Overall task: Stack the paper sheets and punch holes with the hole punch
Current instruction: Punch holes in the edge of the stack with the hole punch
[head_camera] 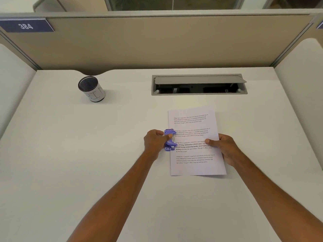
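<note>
Currently, head view only, with the paper stack (196, 140) as the landmark. It lies flat on the desk (87, 154), printed side up, edges lined up well enough that it reads as a single sheet; cannot tell how many sheets.

Hole punch (169, 139): small, purple plastic, sitting on the stack's left long edge at about mid-height, mouth over the margin. Left hand (154, 141) is curled around it from the left, thumb on top of the lever. Lever looks not yet fully pressed, but that is a judgement.

Right hand (225, 147) is on the stack's right edge opposite the punch, thumb flat on top, fingers hidden below or behind the edge. It looks like a pinch, holding the sheets.

Handling: paper is light, floppy and slides easily on this smooth desk, so pin it flat near the edge rather than lift it. Punch is rigid and light; press straight down on the lever or it will likely skate.

Well to the stack's far left: a mesh cup (91, 89). Just beyond its top edge: an open cable tray (199, 84).
</note>
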Demonstrator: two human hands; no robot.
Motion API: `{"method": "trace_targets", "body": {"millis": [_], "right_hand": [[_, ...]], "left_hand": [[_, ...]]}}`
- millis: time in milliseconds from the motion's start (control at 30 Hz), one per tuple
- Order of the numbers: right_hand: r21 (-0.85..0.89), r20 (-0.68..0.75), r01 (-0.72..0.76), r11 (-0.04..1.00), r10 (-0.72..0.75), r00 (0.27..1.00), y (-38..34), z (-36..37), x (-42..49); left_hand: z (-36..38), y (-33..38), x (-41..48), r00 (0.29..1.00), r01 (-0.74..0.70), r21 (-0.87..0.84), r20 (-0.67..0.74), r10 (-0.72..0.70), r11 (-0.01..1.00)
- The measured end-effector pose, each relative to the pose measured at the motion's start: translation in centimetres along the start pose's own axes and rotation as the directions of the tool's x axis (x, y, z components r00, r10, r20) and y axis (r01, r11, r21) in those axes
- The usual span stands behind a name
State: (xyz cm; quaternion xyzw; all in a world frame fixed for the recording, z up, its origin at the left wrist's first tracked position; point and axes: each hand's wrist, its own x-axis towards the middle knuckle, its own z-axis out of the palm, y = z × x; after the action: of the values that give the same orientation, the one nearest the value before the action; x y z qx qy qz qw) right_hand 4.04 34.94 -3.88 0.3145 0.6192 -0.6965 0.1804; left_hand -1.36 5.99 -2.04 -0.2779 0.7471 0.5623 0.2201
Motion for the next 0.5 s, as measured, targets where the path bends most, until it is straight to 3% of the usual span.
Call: {"method": "trace_targets", "body": {"millis": [67,167,300,500], "right_hand": [[-0.016,0.000,0.005,1.000,-0.005,1.000,-0.2,0.1,-0.2],[-0.139,-0.078,0.068,0.988,-0.080,0.994,-0.8,0.5,-0.7],[-0.435,-0.263,0.111,0.894,-0.244,0.933,-1.7,0.5,-0.8],[-0.614,-0.287,0.154,0.774,-0.400,0.870,-1.3,-1.0,-0.6]], "left_hand": [[0.1,0.0,-0.2,0.993,-0.052,0.211,-0.088,0.072,0.976],[0.2,0.1,-0.7,0.960,-0.060,0.516,-0.204,0.191,0.854],[0.4,0.6,-0.7,0.977,-0.008,0.542,-0.176,0.122,0.840],[0.2,0.8,0.3,0.994,0.045,0.534,-0.109,0.016,0.844]]}}
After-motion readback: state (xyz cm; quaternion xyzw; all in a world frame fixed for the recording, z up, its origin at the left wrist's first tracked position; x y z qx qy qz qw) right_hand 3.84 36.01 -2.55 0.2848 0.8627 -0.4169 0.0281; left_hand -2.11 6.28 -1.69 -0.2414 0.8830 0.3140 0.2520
